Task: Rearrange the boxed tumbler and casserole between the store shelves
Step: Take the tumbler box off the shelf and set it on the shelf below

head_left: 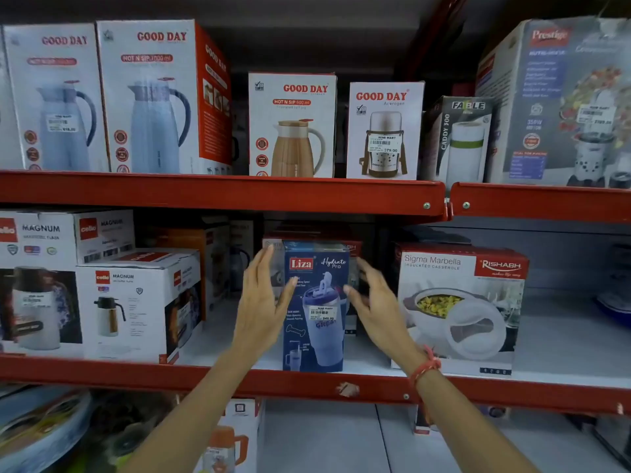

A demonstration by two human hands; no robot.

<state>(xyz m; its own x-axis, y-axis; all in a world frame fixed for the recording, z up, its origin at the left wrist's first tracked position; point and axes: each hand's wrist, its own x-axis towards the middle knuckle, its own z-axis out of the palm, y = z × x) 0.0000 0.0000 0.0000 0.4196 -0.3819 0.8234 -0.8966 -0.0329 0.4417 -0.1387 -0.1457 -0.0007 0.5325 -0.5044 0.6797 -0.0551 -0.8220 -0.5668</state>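
The blue Liza tumbler box (316,322) stands upright at the front of the middle shelf (239,378). My left hand (261,302) is at its left side and my right hand (375,302) at its right side, fingers spread, fingertips touching or nearly touching the box edges. To the right, the white and red Rishabh casserole box (457,308) sits on the same shelf. Another red casserole box (351,247) is partly hidden behind the tumbler box.
Cello flask boxes (136,302) fill the middle shelf's left. The upper shelf (222,192) carries Good Day jug boxes (292,126), a Fable box (457,138) and a Prestige box (560,104). Bare shelf surface lies right of the casserole box (573,343). More goods sit below (225,438).
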